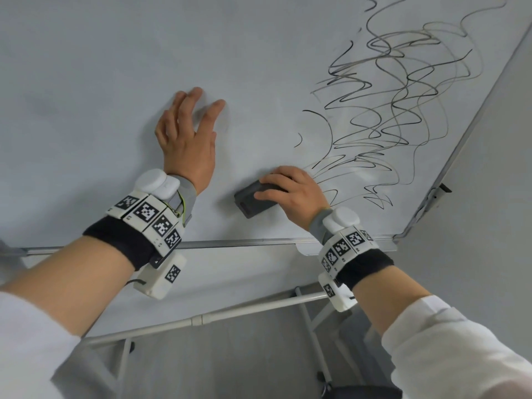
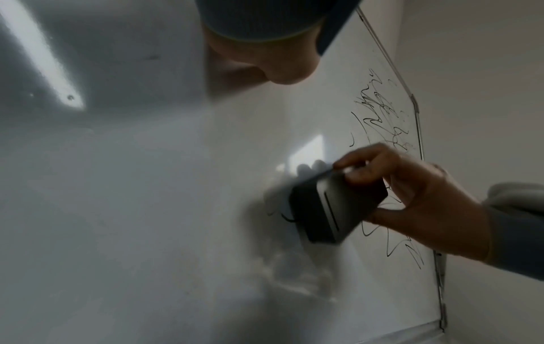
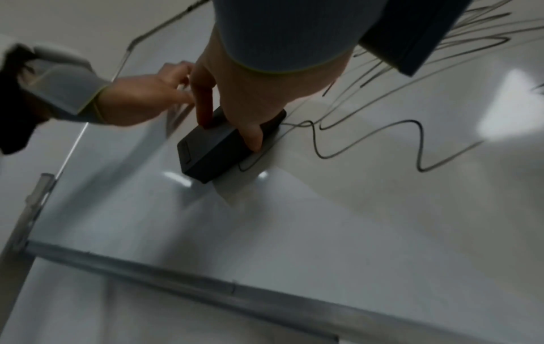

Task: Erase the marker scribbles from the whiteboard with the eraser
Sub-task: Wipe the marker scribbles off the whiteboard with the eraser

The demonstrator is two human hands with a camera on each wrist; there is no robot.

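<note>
Right hand (image 1: 296, 191) is gripping the dark grey eraser (image 1: 253, 201), fingers curling over its top and thumb bracing the lower side; in the right wrist view the fingers (image 3: 253, 135) are wrapping down onto the block's long side. Eraser is lying flat against the whiteboard (image 1: 100, 82), in the lower middle of the board, above the bottom edge rail (image 1: 244, 242) and at the lower-left fringe of the scribbles.

Black marker scribbles (image 1: 397, 110) are covering the board's right portion, running from the top edge down toward the lower right corner. A few loose strokes are trailing out just beside the eraser; in the right wrist view one line is passing under the block's end. Left wrist view is showing the eraser (image 2: 332, 209) tilted, one corner pointing down, with line ends just left of it.

Left hand (image 1: 187, 133) is pressing flat on bare board left of the scribbles, fingers spread and straight, holding nothing. It is sitting up and left of the eraser, apart from it.

Both wrists are wearing white camera units with black-and-white marker tags (image 1: 149, 214) over black bands. White sleeves (image 1: 449, 349) are covering the forearms. Below the board, grey stand tubing (image 1: 201, 318) is showing.
</note>
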